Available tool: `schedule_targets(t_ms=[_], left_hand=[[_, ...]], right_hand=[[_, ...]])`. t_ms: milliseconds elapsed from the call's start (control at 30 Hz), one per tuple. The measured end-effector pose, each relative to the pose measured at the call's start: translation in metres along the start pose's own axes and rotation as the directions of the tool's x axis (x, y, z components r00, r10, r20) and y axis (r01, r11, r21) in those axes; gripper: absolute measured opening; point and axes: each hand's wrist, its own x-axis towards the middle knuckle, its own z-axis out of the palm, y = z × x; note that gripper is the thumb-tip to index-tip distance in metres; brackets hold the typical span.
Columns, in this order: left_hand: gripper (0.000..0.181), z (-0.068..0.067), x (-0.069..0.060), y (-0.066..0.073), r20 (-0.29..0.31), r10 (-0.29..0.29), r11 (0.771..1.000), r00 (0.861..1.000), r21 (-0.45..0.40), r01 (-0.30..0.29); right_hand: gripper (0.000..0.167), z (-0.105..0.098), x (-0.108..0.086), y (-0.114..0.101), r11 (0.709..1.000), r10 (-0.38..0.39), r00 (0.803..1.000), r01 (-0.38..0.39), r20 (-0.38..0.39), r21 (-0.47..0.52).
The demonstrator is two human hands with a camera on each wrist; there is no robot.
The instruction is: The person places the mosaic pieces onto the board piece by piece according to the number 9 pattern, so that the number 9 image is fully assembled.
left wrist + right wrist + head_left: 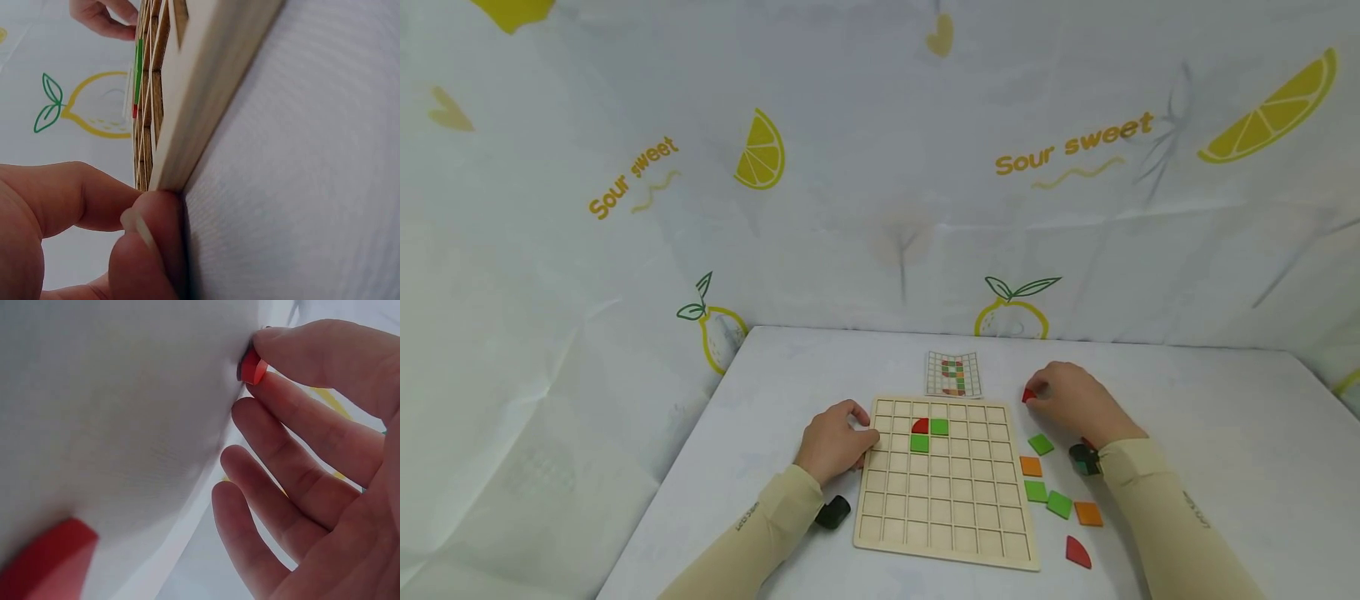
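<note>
A wooden grid board (951,500) lies on the table, with a red quarter-circle tile (921,426) and two green square tiles (938,427) set in its upper cells. At the board's left edge, my left hand (835,440) holds the rim; its fingertips (161,209) meet the side of the wood in the left wrist view. To the right of the board's top corner, my right hand (1071,402) pinches another red quarter-circle tile (253,365) between thumb and index finger, close to the tabletop. The other fingers of that hand are spread.
Behind the board lies a pattern card (953,375). Along the right side are loose green tiles (1059,504), orange tiles (1088,513) and a red quarter-circle tile (1078,552). Another red tile (53,562) lies beneath the right wrist. A printed cloth (865,167) hangs behind the table.
</note>
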Motion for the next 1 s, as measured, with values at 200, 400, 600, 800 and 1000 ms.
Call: schedule_targets(t_ms=[200,400,600,800,1000], left_hand=[[0.019,0.0,0.0,-0.001,0.002,0.002,1.0,1.0,-0.004,-0.002],[0.018,0.0,0.0,-0.002,0.003,0.004,1.0,1.0,-0.001,-0.004],[0.019,0.001,0.001,-0.002,0.002,0.007,1.0,1.0,0.002,-0.007],[0.019,0.0,0.0,-0.001,0.002,0.005,1.0,1.0,0.003,-0.005],[0.02,-0.002,-0.003,0.001,-0.005,0.03,1.0,1.0,-0.01,-0.03]], right_hand=[[0.021,-0.001,-0.002,-0.005,1.0,-0.011,1.0,0.011,0.005,-0.001],[0.021,-0.006,-0.006,-0.015,0.997,-0.074,0.997,0.074,-0.009,0.02],[0.021,-0.006,-0.011,-0.038,0.992,-0.121,0.993,0.121,-0.003,0.018],[0.023,0.0,-0.018,-0.066,0.99,-0.14,0.99,0.139,0.024,0.02],[0.019,0.01,-0.025,-0.087,0.977,-0.213,0.977,0.213,0.015,0.002]])
